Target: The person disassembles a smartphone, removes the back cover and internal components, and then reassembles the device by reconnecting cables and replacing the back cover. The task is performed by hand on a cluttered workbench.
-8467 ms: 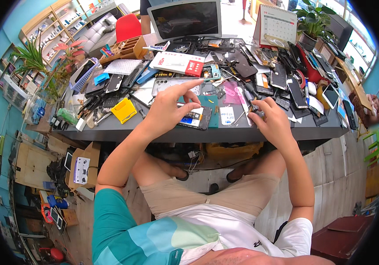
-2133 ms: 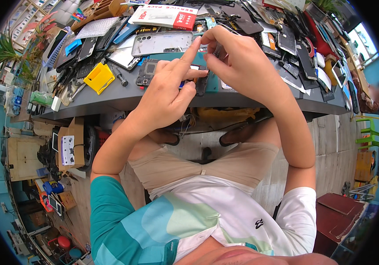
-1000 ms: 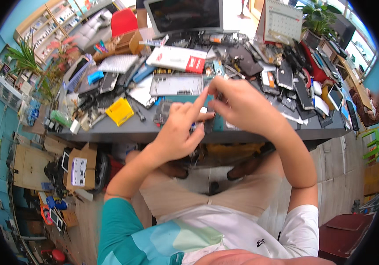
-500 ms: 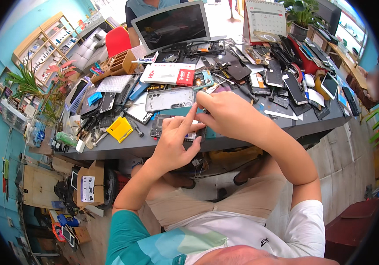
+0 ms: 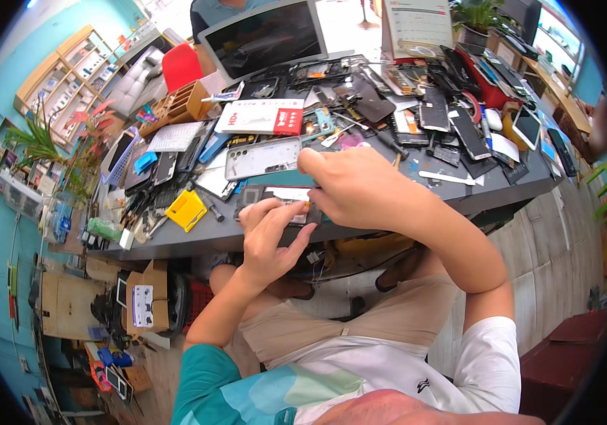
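An opened phone (image 5: 252, 195) with dark inner parts lies at the desk's front edge. Across its near side rest the fingers of my left hand (image 5: 268, 237), stretched and spread, the thumb apart by the near edge. My right hand (image 5: 353, 183) is closed in a pinch over the phone's right end. Whatever its fingertips hold is hidden behind the hand. Just beyond the phone is a silver-grey phone back cover (image 5: 264, 159), camera holes at its left end. A red and white box (image 5: 261, 117) lies behind that cover.
Phones, parts and tools crowd the dark desk (image 5: 176, 244). A yellow plastic piece (image 5: 186, 210) and a screwdriver (image 5: 213, 207) lie to the left, a white flat strip (image 5: 447, 178) to the right. Behind stand a screen (image 5: 264, 41) and a calendar (image 5: 420, 28); a person sits beyond.
My left index finger has come down from my right fingertips toward the phone, uncovering more of its inside. My right hand stays pinched over the phone's right end. The whole view has shifted slightly.
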{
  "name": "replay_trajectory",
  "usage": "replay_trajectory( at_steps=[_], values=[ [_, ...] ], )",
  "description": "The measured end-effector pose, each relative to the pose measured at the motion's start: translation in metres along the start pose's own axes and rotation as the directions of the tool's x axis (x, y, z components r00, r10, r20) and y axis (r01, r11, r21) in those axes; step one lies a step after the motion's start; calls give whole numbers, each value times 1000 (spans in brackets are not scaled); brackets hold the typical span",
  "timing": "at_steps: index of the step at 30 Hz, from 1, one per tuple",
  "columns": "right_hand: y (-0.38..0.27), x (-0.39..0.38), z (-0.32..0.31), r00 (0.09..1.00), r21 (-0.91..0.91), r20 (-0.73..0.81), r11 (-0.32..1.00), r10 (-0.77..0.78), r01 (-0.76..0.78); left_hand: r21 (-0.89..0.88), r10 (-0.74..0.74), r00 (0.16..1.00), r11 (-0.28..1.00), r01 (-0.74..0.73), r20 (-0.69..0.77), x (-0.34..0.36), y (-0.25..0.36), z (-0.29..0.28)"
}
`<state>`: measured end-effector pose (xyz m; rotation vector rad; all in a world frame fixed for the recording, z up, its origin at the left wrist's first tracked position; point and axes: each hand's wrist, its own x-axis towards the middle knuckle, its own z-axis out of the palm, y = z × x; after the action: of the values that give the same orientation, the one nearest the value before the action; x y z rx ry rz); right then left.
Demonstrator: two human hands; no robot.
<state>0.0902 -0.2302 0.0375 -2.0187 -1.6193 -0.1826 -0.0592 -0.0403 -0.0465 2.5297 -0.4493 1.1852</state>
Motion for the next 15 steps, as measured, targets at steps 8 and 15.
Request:
replay_trajectory(
  at_steps=[8, 15],
  values=[
    [-1, 2, 4, 996, -106, -83, 994, -10, 2, 144, 154, 988, 978, -150, -17, -10, 6, 7],
    [2, 3, 8, 992, 14, -108, 997, -71, 73, 169, 179, 984, 971, -172, -23, -13, 0, 10]
  ],
)
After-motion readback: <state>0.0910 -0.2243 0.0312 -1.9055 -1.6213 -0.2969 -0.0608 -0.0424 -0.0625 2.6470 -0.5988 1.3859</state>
